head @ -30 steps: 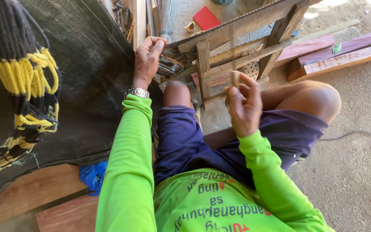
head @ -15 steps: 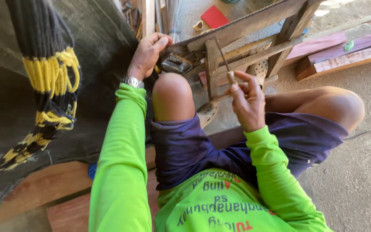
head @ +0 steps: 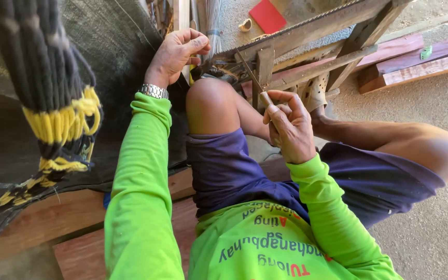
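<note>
I sit with my knees up, in a bright green long-sleeved shirt and dark blue shorts. My right hand (head: 289, 127) grips the pale handle of a thin metal file (head: 249, 72), whose blade slants up and left toward the toothed edge of a saw blade (head: 307, 23) set in a wooden frame (head: 317, 57). My left hand (head: 177, 52), with a metal wristwatch, is closed with fingers curled near the left end of the frame, next to a small dark clamp; what it grips I cannot tell.
A dark mesh net (head: 27, 103) with a black and yellow rope bundle (head: 60, 119) hangs on the left. Reddish wooden planks (head: 416, 62) lie at the right on the concrete floor. A red flat piece (head: 268, 15) lies beyond the frame. Boards (head: 47, 223) sit under me.
My right hand has taken the file down and brought its tip up to the saw blade. My left hand stays at the frame's left end. The view has shifted slightly right.
</note>
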